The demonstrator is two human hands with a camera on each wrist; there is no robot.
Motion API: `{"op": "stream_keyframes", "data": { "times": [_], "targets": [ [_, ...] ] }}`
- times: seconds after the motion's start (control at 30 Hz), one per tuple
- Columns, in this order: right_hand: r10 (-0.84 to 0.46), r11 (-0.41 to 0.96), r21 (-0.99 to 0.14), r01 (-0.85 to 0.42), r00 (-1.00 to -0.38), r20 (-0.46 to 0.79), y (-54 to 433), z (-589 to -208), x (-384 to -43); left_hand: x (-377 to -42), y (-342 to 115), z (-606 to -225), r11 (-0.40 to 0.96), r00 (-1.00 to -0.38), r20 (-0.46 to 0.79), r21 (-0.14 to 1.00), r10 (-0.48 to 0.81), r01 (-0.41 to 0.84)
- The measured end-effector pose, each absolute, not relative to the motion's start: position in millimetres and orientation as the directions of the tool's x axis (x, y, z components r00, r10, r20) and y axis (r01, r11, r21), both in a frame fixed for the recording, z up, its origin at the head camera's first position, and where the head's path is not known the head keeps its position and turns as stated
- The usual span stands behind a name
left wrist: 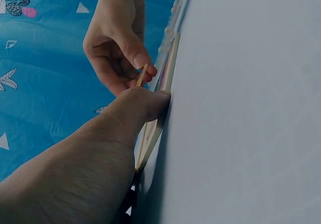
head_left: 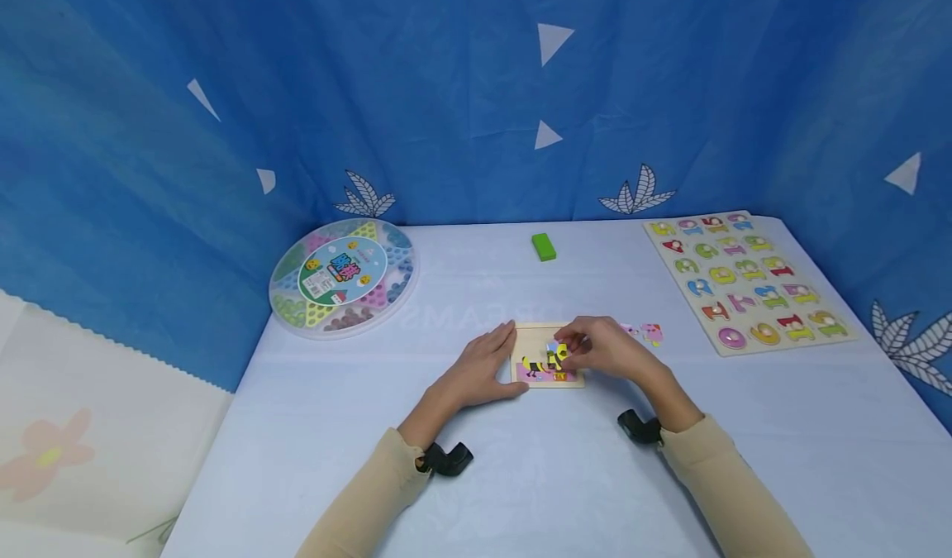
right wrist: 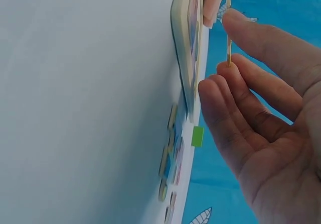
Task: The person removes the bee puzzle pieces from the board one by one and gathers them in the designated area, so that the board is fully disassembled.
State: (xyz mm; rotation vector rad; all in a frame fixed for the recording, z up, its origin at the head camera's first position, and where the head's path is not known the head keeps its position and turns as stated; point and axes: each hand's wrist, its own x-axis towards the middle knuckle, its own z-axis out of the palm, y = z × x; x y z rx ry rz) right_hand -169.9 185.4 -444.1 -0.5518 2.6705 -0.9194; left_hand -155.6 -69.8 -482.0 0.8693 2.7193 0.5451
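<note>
A shallow wooden puzzle tray (head_left: 532, 336) lies on the white table, with pieces of a bee picture in its lower part. My left hand (head_left: 478, 369) rests along the tray's left side, fingers straight, the thumb touching its near edge. Above the tray's right part, my right hand (head_left: 606, 347) pinches a thin puzzle piece (head_left: 555, 353) with yellow and black printing between thumb and fingers. Seen edge-on in the right wrist view, that piece (right wrist: 229, 50) stands apart from the tray (right wrist: 181, 28). Loose puzzle pieces (head_left: 652, 334) lie right of the tray, partly hidden by my right hand.
A round clear case of coloured game pieces (head_left: 343, 274) sits at the back left. Towards the back lies a green block (head_left: 544, 247). A wooden number-and-symbol board (head_left: 751, 281) occupies the right side. Blue curtain (head_left: 461, 95) hangs behind the table.
</note>
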Motion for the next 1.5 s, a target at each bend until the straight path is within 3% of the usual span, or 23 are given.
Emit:
{"op": "stream_keyframes", "data": {
  "times": [1.5],
  "targets": [
    [-0.306,0.809,-0.56,-0.18,-0.942,-0.138,269,-443,-152,-156,-70,-485,0.755,-0.8,-0.11,0.425,0.59,0.499]
  ]
}}
